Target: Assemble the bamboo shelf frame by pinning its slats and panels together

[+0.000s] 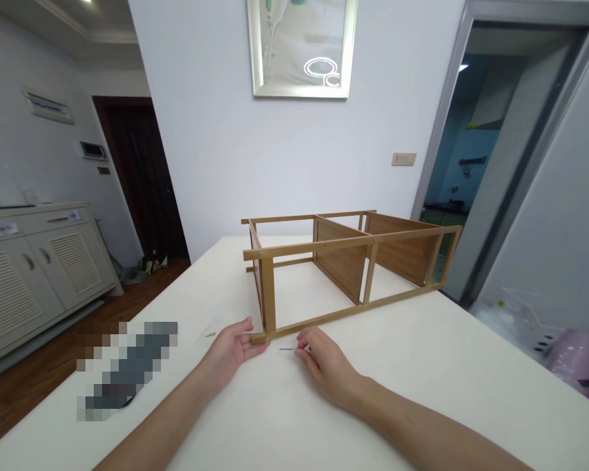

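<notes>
Wooden frame (338, 244): lying on its side on the white table (397, 366), stretching from in front of the hands toward the right rear. Its slatted sides are enclosing flat wooden panels (341, 258); its near lower corner is pointing toward the person.

Left hand (224, 353): resting beside that corner, palm turning inward. Thumb and fingers are standing apart, the fingers touching the rail end (260, 339) without closing around it.

Right hand (331, 369): hovering or resting just right of the corner (contact with the table: cannot tell). Thumb and index finger are coming together, pinching one end of a thin metal rod (285, 349). The rod is pointing left, toward the left hand, and is appearing apart from the wood.

Surface: a small clear bag (211, 332) is lying left of the frame, a small piece showing in it. A dark, pixelated item (136, 369) is lying farther left; identity not readable.

Room: a framed picture (256, 72) is hanging on the pale wall above a switch plate (404, 159). A louvred cabinet (44, 261) and a dark door (140, 170) are standing at left. At right, a doorway is opening onto another room, with a pink plastic-wrapped item (574, 356) sitting beyond the table edge.
</notes>
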Demonstrator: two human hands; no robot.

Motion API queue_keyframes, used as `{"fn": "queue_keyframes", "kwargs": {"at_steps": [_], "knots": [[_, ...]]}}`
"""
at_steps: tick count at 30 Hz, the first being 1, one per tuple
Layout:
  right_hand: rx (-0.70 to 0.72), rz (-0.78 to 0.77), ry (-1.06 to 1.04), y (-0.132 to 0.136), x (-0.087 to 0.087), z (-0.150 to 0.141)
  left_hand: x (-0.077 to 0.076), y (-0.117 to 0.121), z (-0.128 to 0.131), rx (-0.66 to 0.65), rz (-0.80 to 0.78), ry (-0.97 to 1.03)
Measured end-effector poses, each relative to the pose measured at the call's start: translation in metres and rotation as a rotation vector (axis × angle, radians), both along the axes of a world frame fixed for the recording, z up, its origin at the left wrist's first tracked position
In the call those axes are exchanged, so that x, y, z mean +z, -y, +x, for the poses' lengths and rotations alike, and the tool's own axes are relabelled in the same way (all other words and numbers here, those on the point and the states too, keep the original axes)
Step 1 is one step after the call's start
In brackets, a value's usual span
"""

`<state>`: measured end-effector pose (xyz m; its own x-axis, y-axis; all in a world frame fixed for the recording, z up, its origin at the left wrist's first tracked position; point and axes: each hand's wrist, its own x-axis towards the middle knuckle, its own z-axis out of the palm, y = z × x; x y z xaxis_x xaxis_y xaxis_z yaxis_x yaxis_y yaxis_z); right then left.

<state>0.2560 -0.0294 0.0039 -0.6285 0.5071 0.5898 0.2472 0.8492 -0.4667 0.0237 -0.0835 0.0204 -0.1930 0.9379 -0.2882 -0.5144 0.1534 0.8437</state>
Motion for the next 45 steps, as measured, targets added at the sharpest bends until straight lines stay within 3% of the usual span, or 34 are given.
{"fn": "queue_keyframes", "kwargs": {"at_steps": [4,7,14,18,24,45], "knots": [[0.004,0.136,0.025,0.006,-0.001,-0.004,-0.001,0.0,-0.001,-0.016,-0.014,0.106],[0.035,0.323,0.038,0.011,-0.002,-0.008,-0.003,0.001,0.002,-0.015,0.023,0.125],[0.116,0.775,0.234,0.023,0.012,-0.013,-0.009,0.003,0.006,0.038,0.117,0.013],[0.14,0.924,0.275,0.026,0.017,-0.022,-0.015,0.003,0.005,0.029,0.164,-0.027],[0.037,0.917,0.214,0.021,0.017,-0.029,-0.014,0.005,0.009,0.016,0.204,-0.102],[0.038,0.885,0.218,0.011,0.009,-0.029,-0.02,0.002,0.018,0.086,0.213,-0.273]]}}
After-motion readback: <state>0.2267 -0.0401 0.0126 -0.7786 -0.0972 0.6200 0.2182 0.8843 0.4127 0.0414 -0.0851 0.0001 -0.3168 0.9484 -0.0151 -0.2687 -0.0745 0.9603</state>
